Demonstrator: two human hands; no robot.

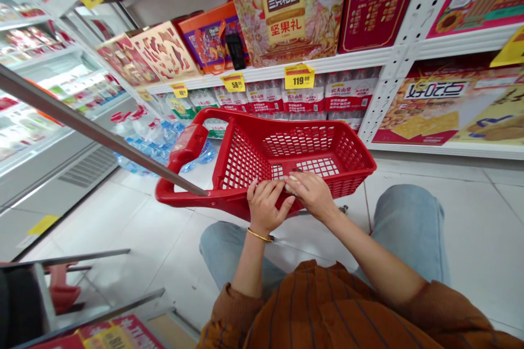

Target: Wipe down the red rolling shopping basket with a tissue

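Note:
A red plastic rolling shopping basket with lattice walls stands on the floor in front of me, nothing visible inside. My left hand, with a gold bangle at the wrist, has its fingers curled over the near rim, thumb pointing right. Just beside it, my right hand is closed over the same rim. Under its fingers shows a small pale, crumpled thing, perhaps a cloth or tissue; its kind is unclear. A long grey metal pole slants from the upper left down to the basket's rim.
Shelves ahead hold gift boxes above packs of bottled water. Large blue-tinted water bottles stand on the floor at left, near a refrigerated case. A metal rack is behind left. My knees flank the basket's near side.

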